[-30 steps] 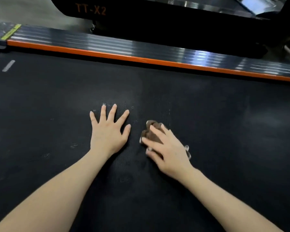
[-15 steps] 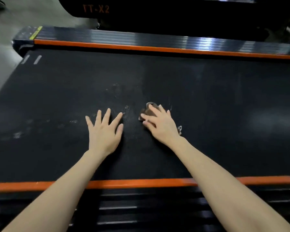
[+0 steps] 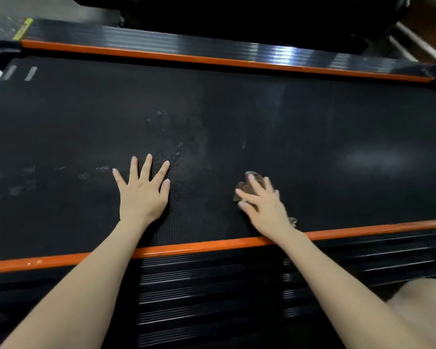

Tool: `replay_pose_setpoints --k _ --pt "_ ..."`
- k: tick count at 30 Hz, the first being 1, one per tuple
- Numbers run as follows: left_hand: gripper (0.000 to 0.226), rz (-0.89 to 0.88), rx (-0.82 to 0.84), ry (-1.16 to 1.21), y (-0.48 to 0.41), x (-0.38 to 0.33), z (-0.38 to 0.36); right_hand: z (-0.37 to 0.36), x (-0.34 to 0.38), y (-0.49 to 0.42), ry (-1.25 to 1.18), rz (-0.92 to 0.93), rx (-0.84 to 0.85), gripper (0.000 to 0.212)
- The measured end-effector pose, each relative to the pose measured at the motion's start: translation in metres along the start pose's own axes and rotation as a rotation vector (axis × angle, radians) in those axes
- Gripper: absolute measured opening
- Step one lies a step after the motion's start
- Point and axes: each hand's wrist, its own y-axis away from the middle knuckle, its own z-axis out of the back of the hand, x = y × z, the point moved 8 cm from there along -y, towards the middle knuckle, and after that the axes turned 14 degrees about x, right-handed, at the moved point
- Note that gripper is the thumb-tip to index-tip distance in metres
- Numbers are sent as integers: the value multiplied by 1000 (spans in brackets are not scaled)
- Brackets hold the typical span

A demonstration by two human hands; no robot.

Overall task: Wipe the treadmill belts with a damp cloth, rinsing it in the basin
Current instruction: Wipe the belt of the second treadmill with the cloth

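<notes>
My right hand, pressing flat on the cloth, has slid away from my splayed left hand, wiping fresh belt.

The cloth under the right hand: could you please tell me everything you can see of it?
The cloth is small, brown and crumpled into a wad, and looks like soft fabric. It lies on the black textured treadmill belt, towards the near orange rail. The right hand presses on it with spread fingers and covers most of it, so only bunched folds show beyond and between the fingertips. Whether it is damp cannot be told.
</notes>
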Motion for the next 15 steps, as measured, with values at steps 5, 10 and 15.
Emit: replay_pose_setpoints --k 5,10,15 --pt "49 -8 14 -4 0 3 1 -50 125 -7 146 357 134 37" --pt "51 -12 26 -44 3 4 -1 -18 20 13 92 297 144 35" --pt "50 -17 42 -5 4 2 2 12 -69 37 44 189 260 35"
